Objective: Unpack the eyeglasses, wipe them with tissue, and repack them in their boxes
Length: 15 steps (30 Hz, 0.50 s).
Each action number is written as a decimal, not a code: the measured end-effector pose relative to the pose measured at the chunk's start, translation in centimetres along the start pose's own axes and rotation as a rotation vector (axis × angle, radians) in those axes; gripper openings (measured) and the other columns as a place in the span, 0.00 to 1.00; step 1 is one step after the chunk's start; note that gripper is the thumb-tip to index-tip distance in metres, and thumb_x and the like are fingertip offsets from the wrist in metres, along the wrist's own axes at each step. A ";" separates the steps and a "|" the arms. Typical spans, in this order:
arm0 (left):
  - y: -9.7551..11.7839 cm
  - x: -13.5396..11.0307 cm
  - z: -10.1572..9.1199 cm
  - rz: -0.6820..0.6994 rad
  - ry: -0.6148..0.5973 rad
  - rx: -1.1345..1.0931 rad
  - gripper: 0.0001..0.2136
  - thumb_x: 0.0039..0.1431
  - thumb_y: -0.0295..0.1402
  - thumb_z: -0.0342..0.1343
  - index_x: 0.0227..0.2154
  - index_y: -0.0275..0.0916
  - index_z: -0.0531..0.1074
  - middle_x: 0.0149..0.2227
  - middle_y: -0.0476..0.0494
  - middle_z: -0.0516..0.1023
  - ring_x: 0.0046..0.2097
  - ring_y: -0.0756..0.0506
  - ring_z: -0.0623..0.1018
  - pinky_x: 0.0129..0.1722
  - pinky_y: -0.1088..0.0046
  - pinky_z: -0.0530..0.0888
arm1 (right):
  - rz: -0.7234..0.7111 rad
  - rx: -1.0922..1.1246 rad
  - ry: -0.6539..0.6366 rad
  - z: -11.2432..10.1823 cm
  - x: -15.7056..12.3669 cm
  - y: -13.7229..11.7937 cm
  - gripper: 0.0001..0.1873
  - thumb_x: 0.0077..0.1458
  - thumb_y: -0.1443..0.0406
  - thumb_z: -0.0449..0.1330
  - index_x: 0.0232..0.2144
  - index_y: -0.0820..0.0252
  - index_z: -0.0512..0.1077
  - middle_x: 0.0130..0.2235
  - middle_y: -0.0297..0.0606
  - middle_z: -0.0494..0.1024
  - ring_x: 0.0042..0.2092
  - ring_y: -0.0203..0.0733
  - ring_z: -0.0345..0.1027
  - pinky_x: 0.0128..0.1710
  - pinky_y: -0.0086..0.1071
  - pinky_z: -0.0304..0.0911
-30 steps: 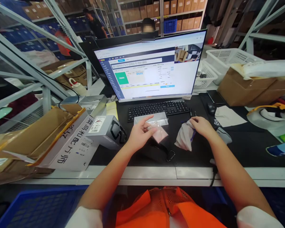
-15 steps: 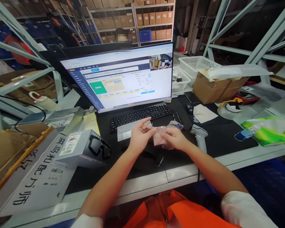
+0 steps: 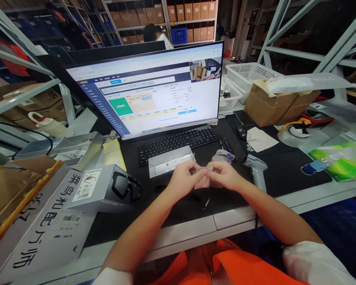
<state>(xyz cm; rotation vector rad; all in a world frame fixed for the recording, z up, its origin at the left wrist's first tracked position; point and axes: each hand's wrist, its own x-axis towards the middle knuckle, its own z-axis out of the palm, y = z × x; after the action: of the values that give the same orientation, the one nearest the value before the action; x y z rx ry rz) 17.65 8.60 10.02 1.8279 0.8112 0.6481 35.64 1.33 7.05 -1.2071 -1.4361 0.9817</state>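
Observation:
Both hands meet over the black desk mat, pinching a small clear plastic bag (image 3: 202,183) with pale pinkish contents that I cannot make out. My left hand (image 3: 184,179) grips its left side, and my right hand (image 3: 225,175) holds its right side, thumbs close together at the top. Just behind my right hand lies a grey pouch (image 3: 224,155) with a blue cord. An open light grey box tray (image 3: 169,161) stands beyond my left hand. Below the bag, a small dark item with a metal clip (image 3: 205,202) rests on the mat.
A monitor (image 3: 154,95) and keyboard (image 3: 178,143) stand behind my hands. Left are a goggles box (image 3: 103,188) and a large carton (image 3: 47,221). A barcode scanner (image 3: 256,170), mouse (image 3: 241,132), brown box (image 3: 273,105) and green tissue pack (image 3: 341,162) are on the right.
My left fingers, stretched out before, have curled in onto the bag, and both hands have drawn together at its top edge. The view has shifted slightly.

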 end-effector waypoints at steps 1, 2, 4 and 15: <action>-0.1 0.0 0.0 -0.016 0.000 -0.025 0.16 0.52 0.44 0.64 0.23 0.36 0.71 0.22 0.49 0.72 0.25 0.50 0.68 0.25 0.75 0.63 | 0.003 -0.008 0.003 0.0 0.0 0.0 0.20 0.56 0.50 0.63 0.23 0.58 0.67 0.21 0.30 0.64 0.24 0.35 0.58 0.23 0.29 0.52; -0.1 0.0 0.1 -0.020 -0.002 -0.054 0.16 0.52 0.44 0.64 0.22 0.36 0.71 0.22 0.50 0.71 0.25 0.50 0.68 0.25 0.75 0.62 | -0.002 -0.020 0.008 -0.1 -0.1 0.0 0.21 0.57 0.50 0.63 0.22 0.58 0.67 0.21 0.30 0.64 0.23 0.35 0.57 0.23 0.29 0.52; -0.1 0.0 0.1 0.002 0.009 -0.104 0.16 0.52 0.45 0.64 0.23 0.36 0.71 0.23 0.49 0.72 0.27 0.50 0.69 0.27 0.74 0.64 | -0.035 -0.062 0.035 -0.1 -0.1 -0.1 0.21 0.58 0.51 0.61 0.22 0.58 0.67 0.22 0.30 0.64 0.25 0.35 0.58 0.25 0.30 0.53; -0.5 -0.1 0.3 0.032 0.071 -0.166 0.17 0.53 0.47 0.64 0.25 0.36 0.71 0.24 0.49 0.72 0.27 0.50 0.69 0.29 0.74 0.65 | -0.129 -0.075 0.018 -0.4 0.3 0.3 0.20 0.58 0.50 0.61 0.25 0.60 0.70 0.27 0.34 0.70 0.31 0.38 0.62 0.33 0.31 0.58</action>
<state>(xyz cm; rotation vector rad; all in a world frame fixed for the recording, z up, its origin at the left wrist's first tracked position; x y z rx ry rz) 17.71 8.51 9.39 1.6788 0.7528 0.7812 36.08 1.64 6.87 -1.1590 -1.5280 0.8336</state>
